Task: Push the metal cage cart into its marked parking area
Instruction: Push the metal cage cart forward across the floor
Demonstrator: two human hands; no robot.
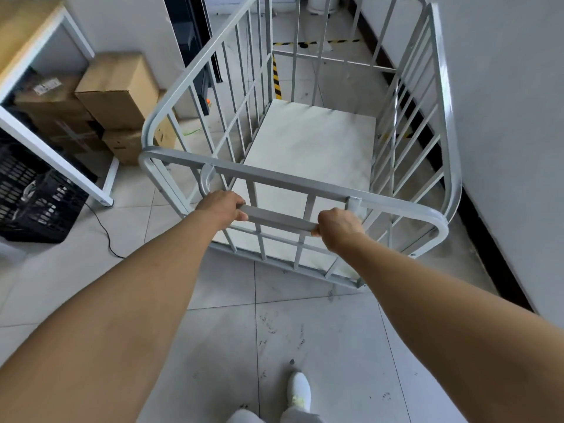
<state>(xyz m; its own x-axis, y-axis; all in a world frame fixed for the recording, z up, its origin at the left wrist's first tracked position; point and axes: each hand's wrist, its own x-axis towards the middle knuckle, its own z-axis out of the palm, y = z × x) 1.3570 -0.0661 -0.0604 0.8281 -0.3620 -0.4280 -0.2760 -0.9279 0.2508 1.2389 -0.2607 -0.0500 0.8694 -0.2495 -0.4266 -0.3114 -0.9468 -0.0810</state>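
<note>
A grey metal cage cart (283, 178) with barred sides and a bare white deck stands in front of me, close to the right wall. My left hand (224, 207) and my right hand (338, 224) both grip its horizontal handle bar (279, 217) at the near end. Yellow-and-black floor tape (276, 76) runs along the floor under and beyond the cart's far end, with a second strip (343, 41) crossing farther back. The cart's wheels are hidden.
Cardboard boxes (117, 93) are stacked at left beside a white-framed table (55, 154), with a black crate (33, 199) and a cable on the tiles. A white wall with dark skirting (494, 166) runs along the right. A dark door frame (195, 47) stands left of the cart.
</note>
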